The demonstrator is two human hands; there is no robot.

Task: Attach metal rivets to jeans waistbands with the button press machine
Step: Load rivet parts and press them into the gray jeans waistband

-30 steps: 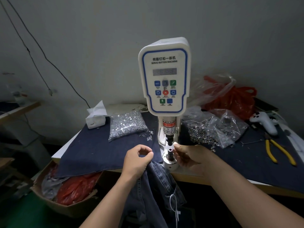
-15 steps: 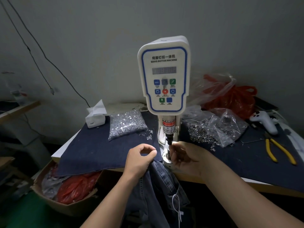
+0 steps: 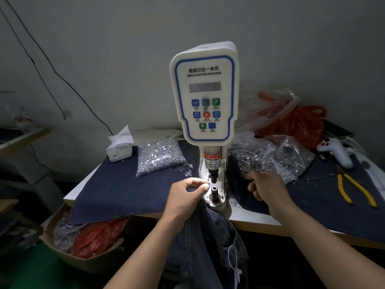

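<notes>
Left hand (image 3: 183, 197) pinching (fingers curled), right hand (image 3: 268, 188) outstretched.

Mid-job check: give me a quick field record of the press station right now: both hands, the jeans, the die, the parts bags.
left hand: pinches the jeans edge just left of the lower die
right hand: away from the press, fingers reaching into the dark rivets spilling from the clear bag
jeans: hang off the table's front edge, not yet over the die
lower die: bare; whether a part sits in it cannot be told
button press machine: upright, punch raised above die
silver parts bag: left of machine, on denim cloth
yellow pliers: far right, untouched
</notes>
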